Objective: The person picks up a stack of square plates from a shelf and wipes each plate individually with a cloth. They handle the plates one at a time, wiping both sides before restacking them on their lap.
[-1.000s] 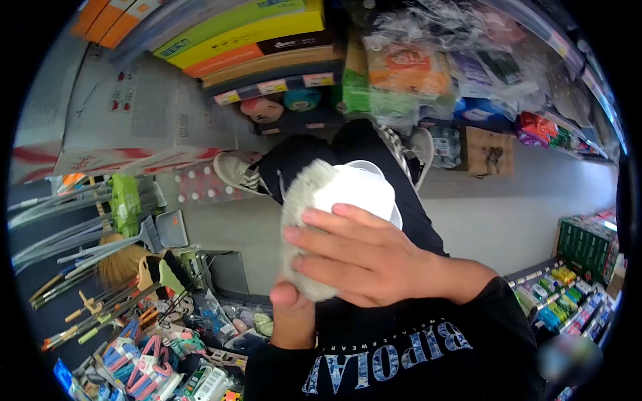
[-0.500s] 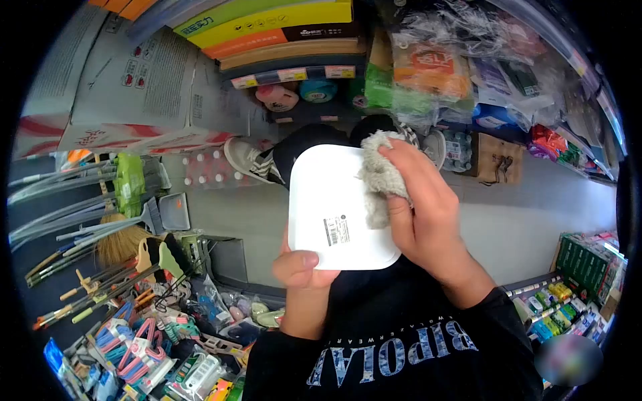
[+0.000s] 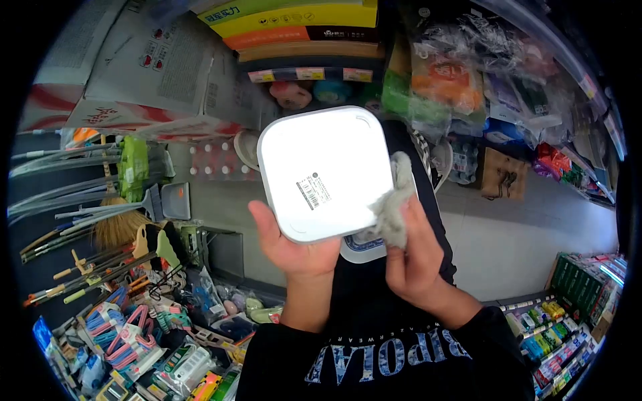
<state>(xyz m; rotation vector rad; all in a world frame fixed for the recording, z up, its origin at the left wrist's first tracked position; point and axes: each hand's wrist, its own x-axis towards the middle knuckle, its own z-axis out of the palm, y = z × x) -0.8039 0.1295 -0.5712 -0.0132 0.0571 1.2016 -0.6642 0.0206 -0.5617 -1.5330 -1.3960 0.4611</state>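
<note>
A white square plastic container [image 3: 321, 147] with rounded corners and a barcode label is tilted toward me in the head view. My left hand [image 3: 297, 250] holds it from below at its near edge; the thumb sticks out to the left and the other fingers are hidden behind it. A shaggy grey cloth [image 3: 399, 200] is gripped in my right hand [image 3: 418, 257] and touches the container's right edge. Under the near right side shows a second white piece [image 3: 361, 250] with a blue pattern, mostly covered; whether it joins the container I cannot tell.
Large cartons [image 3: 154, 73] stand at the far left, beside a shelf with stacked boxes [image 3: 294, 30]. Brooms and mops [image 3: 114, 220] fill the left, above pink hangers [image 3: 134, 334]. Bagged goods [image 3: 445, 87] hang at the far right, and packed shelves [image 3: 548, 327] stand at the near right.
The container has moved up and left and tilted, and the patterned white piece now shows beneath it. The cloth has gone from its flat face to the right edge. My left thumb has come off its face.
</note>
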